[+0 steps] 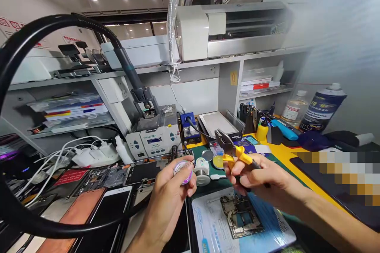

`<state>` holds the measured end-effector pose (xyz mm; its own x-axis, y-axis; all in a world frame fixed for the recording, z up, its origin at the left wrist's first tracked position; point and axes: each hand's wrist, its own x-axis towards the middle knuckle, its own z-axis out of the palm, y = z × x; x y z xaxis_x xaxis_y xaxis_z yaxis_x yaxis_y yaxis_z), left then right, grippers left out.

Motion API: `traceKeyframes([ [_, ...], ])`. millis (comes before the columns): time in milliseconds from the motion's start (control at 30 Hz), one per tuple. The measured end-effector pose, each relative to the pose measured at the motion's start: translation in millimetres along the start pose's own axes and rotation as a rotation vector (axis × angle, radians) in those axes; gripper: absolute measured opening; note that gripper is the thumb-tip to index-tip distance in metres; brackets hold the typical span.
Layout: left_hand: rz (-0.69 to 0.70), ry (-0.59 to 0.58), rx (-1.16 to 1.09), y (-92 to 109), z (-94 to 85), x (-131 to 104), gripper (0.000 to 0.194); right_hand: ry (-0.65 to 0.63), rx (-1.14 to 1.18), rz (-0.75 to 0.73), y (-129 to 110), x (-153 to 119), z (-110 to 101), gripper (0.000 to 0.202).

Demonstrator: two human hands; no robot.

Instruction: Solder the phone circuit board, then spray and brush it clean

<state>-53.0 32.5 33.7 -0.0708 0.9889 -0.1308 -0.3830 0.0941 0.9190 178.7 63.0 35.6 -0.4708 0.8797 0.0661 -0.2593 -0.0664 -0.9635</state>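
My left hand (pixel 169 195) is closed around a small round spool with a purple label (pixel 184 172), gripped between thumb and fingers. In my right hand (pixel 257 176) is a pair of pliers with yellow and black handles (pixel 240 153); their dark jaws point up and to the left. The tool is apart from the spool. Below the two hands lies a phone circuit board (pixel 241 215) on a blue and white printed mat (pixel 212 221). Behind my left hand stand a spool of solder wire (pixel 202 177) and a round yellow tin (pixel 218 162).
A soldering station (pixel 151 142) stands at the back left. Several phones, one with a black screen (pixel 109 209), lie at the left. A black hose (pixel 44 27) arches across the left side. A blue spray can (pixel 322 108) and a clear bottle (pixel 293 108) stand at the right.
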Motion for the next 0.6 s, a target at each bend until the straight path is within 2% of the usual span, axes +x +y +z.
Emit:
traceKeyframes([
  [67, 0.000, -0.002, 0.011, -1, 0.7, -1, 0.049, 0.003, 0.069, -0.004, 0, 0, 0, 0.013],
  [133, 0.025, 0.010, 0.040, -2, 0.0, 0, 0.045, 0.019, 0.008, -0.046, -1, -1, -2, 0.013],
  [233, 0.107, 0.068, 0.125, -4, -3.7, 0, 0.044, 0.037, -0.472, -0.179, 0, -4, -3, 0.009],
  [300, 0.166, 0.124, 0.190, -6, -6.3, -2, 0.044, 0.050, -0.847, -0.350, 5, -7, -3, 0.016],
  [367, 0.219, 0.176, 0.266, -7, -6.5, -7, 0.043, 0.079, -1.127, -0.565, 13, -9, -3, 0.024],
  [467, 0.367, 0.300, 0.374, -10, 0.0, -17, 0.034, 0.177, -1.393, -0.827, 27, -8, -2, 0.039],
  [533, 0.478, 0.374, 0.398, -11, 6.7, -21, 0.028, 0.234, -1.477, -0.903, 31, -7, -2, 0.044],
  [600, 0.513, 0.383, 0.385, -12, 12.2, -24, 0.024, 0.247, -1.512, -0.930, 32, -6, -1, 0.043],
])
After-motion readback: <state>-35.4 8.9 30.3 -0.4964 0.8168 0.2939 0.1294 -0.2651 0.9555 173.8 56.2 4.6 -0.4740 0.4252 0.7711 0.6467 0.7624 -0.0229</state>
